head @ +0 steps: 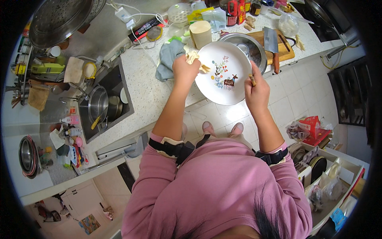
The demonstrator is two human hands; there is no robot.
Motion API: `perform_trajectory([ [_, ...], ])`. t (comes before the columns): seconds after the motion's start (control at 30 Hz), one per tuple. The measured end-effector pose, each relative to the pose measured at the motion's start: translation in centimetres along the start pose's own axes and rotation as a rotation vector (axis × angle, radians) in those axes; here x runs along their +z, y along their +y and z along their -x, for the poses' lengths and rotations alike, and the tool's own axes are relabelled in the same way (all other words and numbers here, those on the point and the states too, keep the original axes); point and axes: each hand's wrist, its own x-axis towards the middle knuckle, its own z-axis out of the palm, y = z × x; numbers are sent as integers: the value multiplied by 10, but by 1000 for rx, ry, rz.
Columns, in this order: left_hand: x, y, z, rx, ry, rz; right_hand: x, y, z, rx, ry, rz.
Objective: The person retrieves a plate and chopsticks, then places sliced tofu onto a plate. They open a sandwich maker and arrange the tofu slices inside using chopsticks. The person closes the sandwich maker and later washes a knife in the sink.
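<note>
A white plate (pixel 212 86) with a painted deer and flowers is held up over the counter's front edge. My right hand (pixel 257 88) grips its right rim, with a small brown stick-like piece (pixel 252 80) also between the fingers. My left hand (pixel 186 70) is closed on a crumpled cream paper towel (pixel 204 67) at the plate's upper left. A grey-blue cloth (pixel 168 55) lies on the counter just beyond that hand. Behind the plate stand a paper roll (pixel 200 33) and a steel basin (pixel 260 49), partly hidden by the plate.
A cleaver (pixel 271 43) rests on a wooden cutting board (pixel 286 49) at the right, its handle over the counter edge. The sink (pixel 126 101) at the left holds pots. Bottles and bags line the back of the counter. An open drawer (pixel 350 176) stands at the lower right.
</note>
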Motion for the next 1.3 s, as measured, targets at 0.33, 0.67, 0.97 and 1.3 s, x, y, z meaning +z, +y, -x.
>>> perform_trajectory([
  [0.33, 10, -34, 48, -490, -154, 461, 2, 3, -6, -208, 134, 87],
  [0.67, 6, -22, 42, -345, -160, 567, 3, 0, 14, -77, 161, -258],
  [0.97, -58, 52, 12, 585, -171, -196, -65, -10, -28, 139, -243, -655],
  [1.3, -54, 90, 28, 908, -365, -537, -52, -55, -28, 103, -468, -423],
])
